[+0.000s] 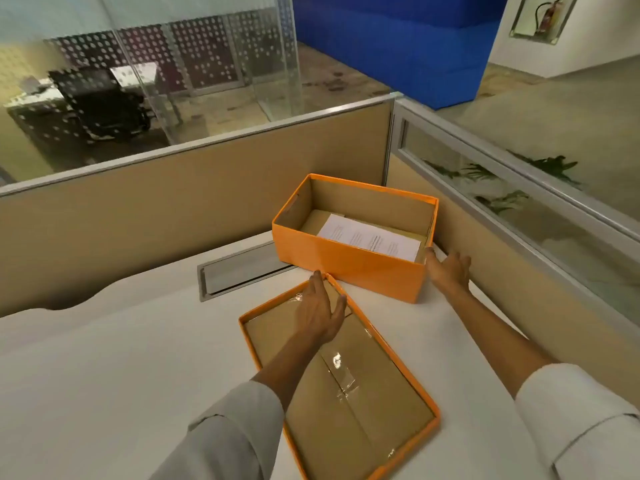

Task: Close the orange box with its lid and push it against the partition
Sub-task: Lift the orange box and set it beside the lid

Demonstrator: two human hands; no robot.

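Box: the orange box [349,271] stands open on the tabletop [104,375] in the corner, near the back partition [173,209]; I cannot tell whether it touches it; a white paper [370,239] lies inside.
Lid: the lid [363,393] lies inner side up, just in front of the box.
Left hand: the left hand [320,311] has its fingers straight, laid over the lid's far end; it grips nothing that I can see.
Right hand: the right hand [450,270] is open at the box's near right corner; it holds nothing.
Step in hand: lifting the lid, I judge; I would take both long rims, turn it over, square it above the box, then lower it evenly.
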